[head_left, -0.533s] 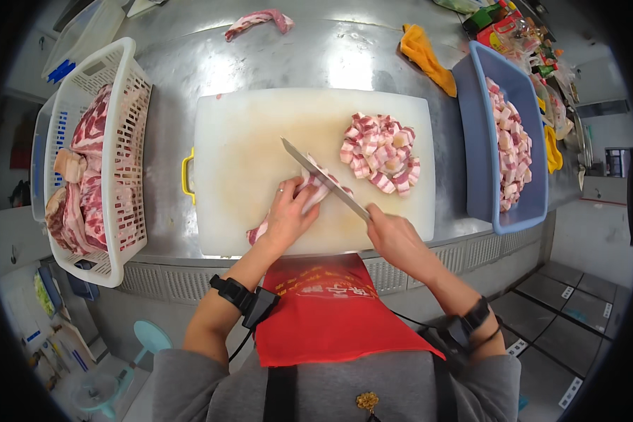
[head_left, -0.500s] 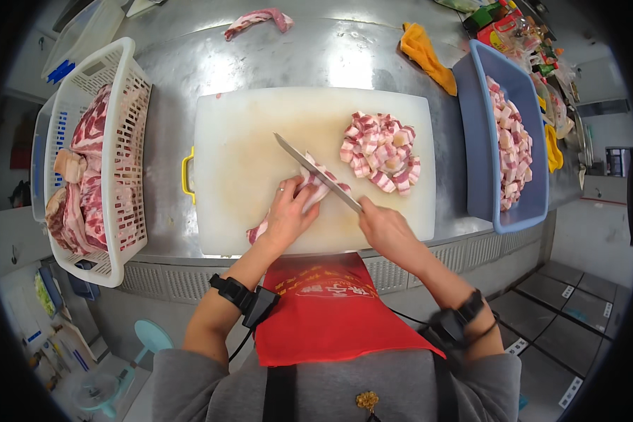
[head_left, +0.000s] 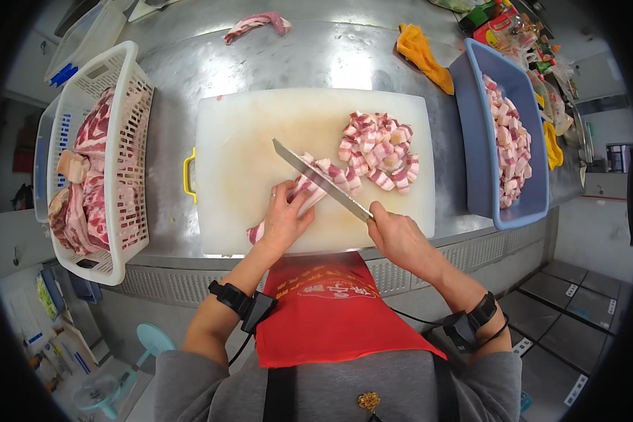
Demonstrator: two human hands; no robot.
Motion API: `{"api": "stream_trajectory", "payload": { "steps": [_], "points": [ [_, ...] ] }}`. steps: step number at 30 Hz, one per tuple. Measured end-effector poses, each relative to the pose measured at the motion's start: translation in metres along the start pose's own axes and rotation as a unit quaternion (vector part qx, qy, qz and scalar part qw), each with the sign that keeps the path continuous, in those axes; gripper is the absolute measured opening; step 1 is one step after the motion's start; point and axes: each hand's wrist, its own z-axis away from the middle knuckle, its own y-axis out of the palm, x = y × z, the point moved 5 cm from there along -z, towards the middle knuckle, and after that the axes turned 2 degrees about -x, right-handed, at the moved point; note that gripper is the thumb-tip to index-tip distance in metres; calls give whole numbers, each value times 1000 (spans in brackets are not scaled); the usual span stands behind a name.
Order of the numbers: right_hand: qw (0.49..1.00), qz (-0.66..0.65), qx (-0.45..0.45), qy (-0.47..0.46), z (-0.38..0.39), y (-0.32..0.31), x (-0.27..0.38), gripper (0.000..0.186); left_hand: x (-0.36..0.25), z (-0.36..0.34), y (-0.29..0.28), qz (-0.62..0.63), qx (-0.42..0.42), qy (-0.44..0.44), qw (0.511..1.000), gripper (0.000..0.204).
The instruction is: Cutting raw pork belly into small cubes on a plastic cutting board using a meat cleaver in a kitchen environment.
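My left hand (head_left: pixel 286 216) presses a strip of pork belly (head_left: pixel 256 232) onto the white cutting board (head_left: pixel 239 148), fingers bent over the meat close to the blade. In my right hand (head_left: pixel 401 239) is the handle of a long knife (head_left: pixel 321 179). Its blade lies slantwise across the strip, tip pointing far left. Right of the blade sit several freshly cut pieces (head_left: pixel 343 176), touching or nearly touching a heap of pork cubes (head_left: pixel 378 148) on the board's right side. Part of the strip is hidden under my left hand and the blade.
Left of the board stands a white slotted basket (head_left: pixel 130 162) with large pork slabs. A blue-grey tub (head_left: pixel 475 141) of pork cubes is at the right. Beyond the board lie another meat strip (head_left: pixel 257 25) and an orange cloth (head_left: pixel 423 58) on the steel table (head_left: pixel 295 60).
The knife and my right hand have shifted slightly right and nearer me. More cut pieces now show to the right of the blade. My left hand has stayed on the strip.
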Motion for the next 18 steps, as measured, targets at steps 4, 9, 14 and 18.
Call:
{"api": "stream_trajectory", "payload": {
  "steps": [4,9,14,18],
  "points": [
    [1000,-16,7,-20,-11,15,1,15,-1,-2,1,1,3,10,1000,35],
    [998,-13,-50,-25,-42,48,-2,17,-9,-4,2,-24,11,46,999,37],
    [997,23,-63,-42,-23,37,-20,19,0,-9,4,-47,40,-21,998,40],
    [992,74,-105,-5,-11,12,-39,18,1,-14,1,14,18,-35,999,39]
  ]
}}
